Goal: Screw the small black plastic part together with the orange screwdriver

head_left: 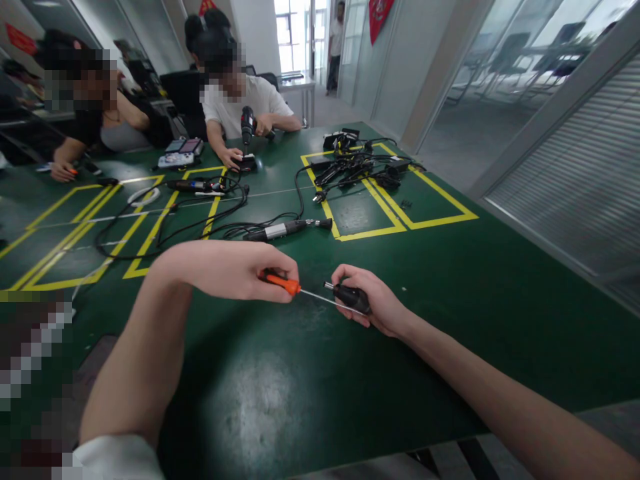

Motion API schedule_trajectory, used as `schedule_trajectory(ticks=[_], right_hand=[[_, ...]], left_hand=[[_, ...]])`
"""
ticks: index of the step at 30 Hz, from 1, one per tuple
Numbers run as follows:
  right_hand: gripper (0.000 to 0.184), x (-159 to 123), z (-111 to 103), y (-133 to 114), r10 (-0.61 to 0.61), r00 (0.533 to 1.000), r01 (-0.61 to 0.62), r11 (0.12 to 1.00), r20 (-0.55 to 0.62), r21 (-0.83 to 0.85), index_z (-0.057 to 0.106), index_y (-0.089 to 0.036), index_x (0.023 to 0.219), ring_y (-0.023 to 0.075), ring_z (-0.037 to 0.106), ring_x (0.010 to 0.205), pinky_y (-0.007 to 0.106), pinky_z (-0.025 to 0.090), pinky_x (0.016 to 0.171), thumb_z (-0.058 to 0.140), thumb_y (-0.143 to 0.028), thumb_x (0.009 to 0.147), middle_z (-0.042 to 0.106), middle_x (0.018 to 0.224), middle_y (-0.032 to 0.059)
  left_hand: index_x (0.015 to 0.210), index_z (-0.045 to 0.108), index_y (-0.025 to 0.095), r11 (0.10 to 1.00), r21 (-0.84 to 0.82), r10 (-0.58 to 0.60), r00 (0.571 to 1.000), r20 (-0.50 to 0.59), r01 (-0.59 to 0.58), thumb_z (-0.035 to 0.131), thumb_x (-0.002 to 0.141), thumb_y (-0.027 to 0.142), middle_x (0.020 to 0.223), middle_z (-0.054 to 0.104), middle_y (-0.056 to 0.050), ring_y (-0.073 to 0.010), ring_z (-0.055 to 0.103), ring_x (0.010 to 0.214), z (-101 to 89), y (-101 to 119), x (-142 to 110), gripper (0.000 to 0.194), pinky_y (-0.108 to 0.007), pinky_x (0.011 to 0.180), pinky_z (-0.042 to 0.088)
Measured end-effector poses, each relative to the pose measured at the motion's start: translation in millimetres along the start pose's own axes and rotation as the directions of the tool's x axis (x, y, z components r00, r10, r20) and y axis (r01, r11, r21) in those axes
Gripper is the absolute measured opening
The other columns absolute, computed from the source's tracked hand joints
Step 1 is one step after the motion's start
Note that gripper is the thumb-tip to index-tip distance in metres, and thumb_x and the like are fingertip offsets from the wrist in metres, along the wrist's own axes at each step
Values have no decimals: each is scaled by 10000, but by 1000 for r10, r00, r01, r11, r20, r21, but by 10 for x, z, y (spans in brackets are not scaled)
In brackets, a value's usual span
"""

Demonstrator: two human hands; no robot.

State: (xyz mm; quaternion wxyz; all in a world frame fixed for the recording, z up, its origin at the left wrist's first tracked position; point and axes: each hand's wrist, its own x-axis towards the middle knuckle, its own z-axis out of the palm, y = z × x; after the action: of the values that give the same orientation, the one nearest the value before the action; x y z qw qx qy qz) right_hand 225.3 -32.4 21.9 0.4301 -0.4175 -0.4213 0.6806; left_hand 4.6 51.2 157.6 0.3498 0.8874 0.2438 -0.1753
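Orange-handled screwdriver [286,283], just 1, over green table [320,387], gripped in left hand [245,270], shaft pointing 4 o'clock. Right hand [379,301] clutching 1 black metal-tipped handpiece [353,297]. 1 grey-black power tool [277,231] lying at screwdriver's 12 o'clock.

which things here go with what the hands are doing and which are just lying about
In use:
- screwdriver, in the left hand
- black piece with a metal tip, in the right hand

Lying about, it seems:
- silver-and-black tool
- heap of cables
- plug
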Motion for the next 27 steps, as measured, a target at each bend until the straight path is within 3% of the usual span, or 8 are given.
schedule_trajectory(ticks=[4,7,13,27], right_hand=[[127,-13,-4,2,-35,999,35,999,30,-9,516,-217,827,65,342,274,153,216,281,533,-341,799,616,475,-50],[115,-21,-7,9,-43,998,44,999,53,-12,515,-216,835,65,343,274,152,207,281,517,-330,818,623,480,-48],[102,-34,-8,9,-55,996,57,998,75,-20,517,-214,850,67,345,277,155,208,286,502,-313,832,626,485,-49],[101,-45,34,-31,-36,998,38,999,56,-31,518,-213,831,65,356,282,154,215,286,510,-310,804,622,488,-48]], left_hand=[[875,715,168,997,-2,-82,991,-107,82,585,946,528,721,602,13,-122,517,640,-116,-93,-186,390,-205,573,397],[921,756,174,989,11,-146,982,-118,149,574,937,586,708,593,10,-125,494,625,-123,-123,-176,450,-211,544,372],[963,775,186,992,16,-121,989,-90,123,544,952,578,732,603,8,-131,504,650,-73,-87,-60,455,-213,549,360],[904,721,183,994,11,-103,991,-88,104,564,938,551,738,593,17,-130,521,667,-70,-100,-51,402,-212,584,380]])
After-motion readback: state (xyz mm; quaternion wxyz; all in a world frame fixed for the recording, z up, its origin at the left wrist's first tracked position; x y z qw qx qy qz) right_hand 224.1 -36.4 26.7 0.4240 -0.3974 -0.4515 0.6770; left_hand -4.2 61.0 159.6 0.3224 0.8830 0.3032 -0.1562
